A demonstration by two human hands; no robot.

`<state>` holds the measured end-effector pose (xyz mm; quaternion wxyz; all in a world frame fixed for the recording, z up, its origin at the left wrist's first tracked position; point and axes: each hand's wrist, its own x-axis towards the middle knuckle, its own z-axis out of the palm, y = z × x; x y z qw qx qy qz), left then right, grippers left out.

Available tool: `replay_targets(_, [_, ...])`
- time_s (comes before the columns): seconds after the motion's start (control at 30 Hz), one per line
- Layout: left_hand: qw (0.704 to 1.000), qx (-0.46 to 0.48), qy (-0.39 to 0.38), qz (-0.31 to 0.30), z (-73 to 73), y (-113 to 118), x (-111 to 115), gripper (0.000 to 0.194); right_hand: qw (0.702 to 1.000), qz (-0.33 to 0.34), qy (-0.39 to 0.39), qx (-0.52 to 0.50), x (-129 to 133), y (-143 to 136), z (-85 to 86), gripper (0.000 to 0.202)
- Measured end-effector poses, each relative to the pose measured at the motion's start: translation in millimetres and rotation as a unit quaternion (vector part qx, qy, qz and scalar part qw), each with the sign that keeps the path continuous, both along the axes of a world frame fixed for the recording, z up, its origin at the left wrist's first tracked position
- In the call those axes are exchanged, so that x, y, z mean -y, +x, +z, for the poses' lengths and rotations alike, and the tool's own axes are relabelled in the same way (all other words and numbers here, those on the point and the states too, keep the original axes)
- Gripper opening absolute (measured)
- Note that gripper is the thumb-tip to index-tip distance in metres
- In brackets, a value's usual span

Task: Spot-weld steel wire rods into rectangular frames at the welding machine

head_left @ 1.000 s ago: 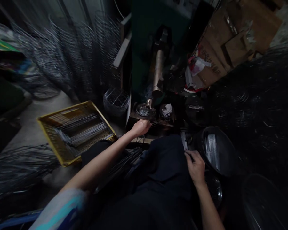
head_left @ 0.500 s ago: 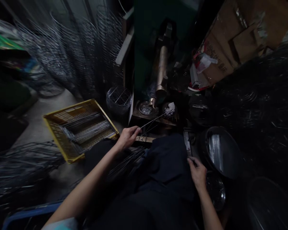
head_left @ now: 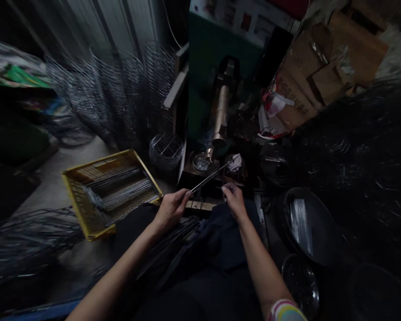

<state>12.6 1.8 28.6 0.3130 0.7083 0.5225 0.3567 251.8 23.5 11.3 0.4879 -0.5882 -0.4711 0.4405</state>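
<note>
My left hand [head_left: 172,207] is closed in a pinch around the near end of a thin metal rod [head_left: 207,179]. The rod slants up and right, toward a crumpled white paper or cloth [head_left: 235,163]. My right hand [head_left: 234,200] is apart from the rod, with thumb and finger pressed together; a thin sliver shows at the fingertips, too small to name. Beyond the hands, a round dish of small shiny metal pieces [head_left: 202,163] sits under the tip of a machine's brass-coloured arm [head_left: 220,113].
A yellow plastic crate [head_left: 74,203] with metal rods stands at left. Behind it rise stacks of wire racks [head_left: 113,84]. On the right are a dark round tub [head_left: 287,223] with a bundle of shiny strips [head_left: 300,223] and a cardboard box [head_left: 299,96]. Dark cloth covers my lap.
My right hand has moved up and left from beside the tub to near the rod. The left hand still holds the rod. The view has tilted up slightly.
</note>
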Motion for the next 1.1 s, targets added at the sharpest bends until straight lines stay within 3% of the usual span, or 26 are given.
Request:
replay_targets(0.1, [1.0,0.001,0.002,0.013,0.3,-4.1,1.5,0.037,0.998,0.013,-0.015,-0.065,-25.3,-33.7,-0.6,0.03])
replay_targets(0.23, [1.0,0.007,0.001,0.026,0.3,-9.4,0.6,0.036,0.994,0.027,-0.005,-0.104,-34.0,-51.1,2.5,0.03])
replay_targets(0.57, [0.999,0.027,-0.014,0.03,-8.7,-11.8,-4.8,0.036,0.983,0.033,-0.013,-0.182,-38.9,-60.0,6.9,0.032])
replay_targets(1.1, [0.999,0.029,-0.001,0.035,-3.1,-5.5,-12.2,0.037,0.976,0.012,-0.004,-0.218,-47.6,-62.5,13.8,0.036])
